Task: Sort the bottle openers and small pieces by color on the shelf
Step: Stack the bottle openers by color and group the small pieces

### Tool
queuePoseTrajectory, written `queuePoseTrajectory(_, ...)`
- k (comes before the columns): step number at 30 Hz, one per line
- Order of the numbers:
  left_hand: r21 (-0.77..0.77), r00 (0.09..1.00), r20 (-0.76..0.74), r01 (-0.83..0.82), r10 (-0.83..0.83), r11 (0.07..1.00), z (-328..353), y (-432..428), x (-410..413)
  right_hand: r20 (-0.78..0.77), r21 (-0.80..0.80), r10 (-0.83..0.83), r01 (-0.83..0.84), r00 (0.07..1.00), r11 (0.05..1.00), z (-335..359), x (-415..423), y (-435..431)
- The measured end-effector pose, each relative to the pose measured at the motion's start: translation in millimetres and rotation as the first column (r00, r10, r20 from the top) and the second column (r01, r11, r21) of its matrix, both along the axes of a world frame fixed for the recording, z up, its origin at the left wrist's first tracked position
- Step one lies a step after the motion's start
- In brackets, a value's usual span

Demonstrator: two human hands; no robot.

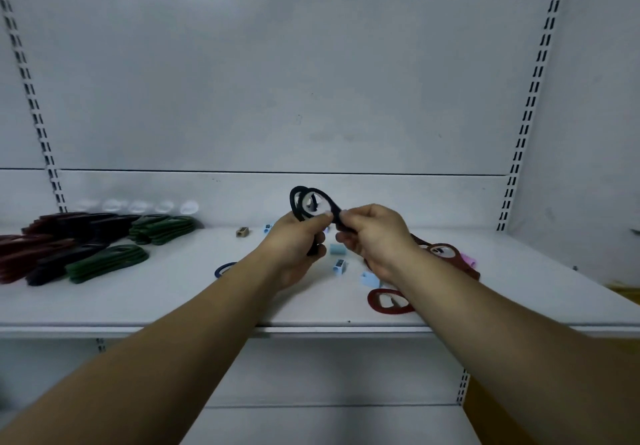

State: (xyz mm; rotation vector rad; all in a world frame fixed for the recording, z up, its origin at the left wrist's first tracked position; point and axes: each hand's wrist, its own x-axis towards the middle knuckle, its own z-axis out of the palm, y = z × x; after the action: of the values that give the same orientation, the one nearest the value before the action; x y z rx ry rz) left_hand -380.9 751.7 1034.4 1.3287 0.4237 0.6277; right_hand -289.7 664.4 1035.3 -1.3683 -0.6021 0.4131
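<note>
Above the middle of the white shelf [173, 302] both hands meet around black bottle openers [313, 202]. My left hand [294, 240] grips the lower ends of the black openers, and their round heads stick up above its fingers. My right hand [372, 233] pinches the handle of one black opener just to the right of the left thumb. Sorted piles lie at the left: red openers [24, 250], dark ones [86, 226] and two green stacks [107, 263] [162, 228]. Loose red openers [389, 301] [446, 254] lie under my right forearm.
Small light-blue pieces [339, 266] [369, 279] [336, 248] and a tan piece [242, 232] are scattered mid-shelf. A blue opener [223, 269] peeks out by my left wrist, a pink piece [467, 259] lies at the right. Slotted uprights [526, 115] frame the back panel.
</note>
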Motion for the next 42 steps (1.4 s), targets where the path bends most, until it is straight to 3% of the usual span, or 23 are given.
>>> queuePoseTrajectory(4, -0.060, 0.998, 0.065, -0.016, 0.020, 0.998, -0.2, 3.6, -0.1, 0.453, -0.298, 0.063, 0.084, 0.889, 0.951, -4.2, -2.5, -3.0)
queuePoseTrajectory(8, -0.065, 0.999, 0.045, -0.005, 0.008, 0.998, -0.8, 7.7, -3.4, 0.703, -0.507, 0.156, 0.335, 0.694, 0.794, -0.1, 20.3, -26.7)
queuePoseTrajectory(10, -0.077, 0.999, 0.024, 0.037, -0.035, 0.996, 0.3, 4.8, -4.6, 0.752, -0.598, 0.214, 0.508, 0.624, 0.620, 0.6, 40.9, -42.3)
queuePoseTrajectory(12, -0.056, 0.998, -0.026, 0.049, -0.050, 0.997, 1.5, -1.7, -3.3, 0.722, -0.680, 0.261, 0.584, 0.641, 0.444, -1.3, 57.4, -54.9)
queuePoseTrajectory(14, 0.043, 0.995, -0.101, 0.026, -0.022, 0.999, 1.4, -7.0, 0.8, 0.672, -0.735, 0.296, 0.561, 0.679, 0.382, -5.6, 66.2, -62.3)
queuePoseTrajectory(17, 0.149, 0.987, -0.159, -0.002, 0.026, 0.989, 2.2, -10.9, 7.2, 0.693, -0.703, 0.292, 0.530, 0.659, 0.474, -12.7, 74.2, -67.3)
queuePoseTrajectory(22, 0.029, 0.986, -0.162, 0.048, -0.043, 0.998, 8.4, -32.3, 17.9, 0.684, -0.586, 0.131, 0.434, 0.718, 0.684, -5.9, 87.8, -77.7)
queuePoseTrajectory(24, 0.029, 0.984, -0.170, 0.064, -0.058, 0.998, 8.2, -42.6, 25.8, 0.694, -0.583, 0.091, 0.483, 0.714, 0.654, -2.2, 100.1, -85.1)
queuePoseTrajectory(28, 0.063, 0.985, -0.156, 0.082, -0.071, 0.995, 6.3, -57.2, 40.8, 0.597, -0.755, 0.214, 0.451, 0.773, 0.476, -4.7, 115.8, -93.8)
queuePoseTrajectory(33, 0.087, 0.989, -0.123, 0.098, -0.087, 0.991, 8.4, -64.0, 53.3, 0.566, -0.739, 0.183, 0.396, 0.804, 0.544, -4.5, 124.1, -86.0)
queuePoseTrajectory(38, 0.102, 0.987, -0.146, 0.077, -0.062, 0.992, 10.7, -62.8, 59.7, 0.562, -0.787, 0.246, 0.419, 0.790, 0.452, -2.9, 126.7, -67.6)
queuePoseTrajectory(40, 0.105, 0.984, -0.168, 0.071, -0.053, 0.992, 11.9, -61.2, 63.0, 0.507, -0.821, 0.261, 0.367, 0.822, 0.437, 5.0, 124.8, -65.4)
queuePoseTrajectory(42, 0.109, 0.982, -0.184, 0.058, -0.038, 0.992, 12.5, -58.3, 67.4, 0.407, -0.832, 0.213, 0.264, 0.888, 0.487, 10.2, 127.7, -64.3)
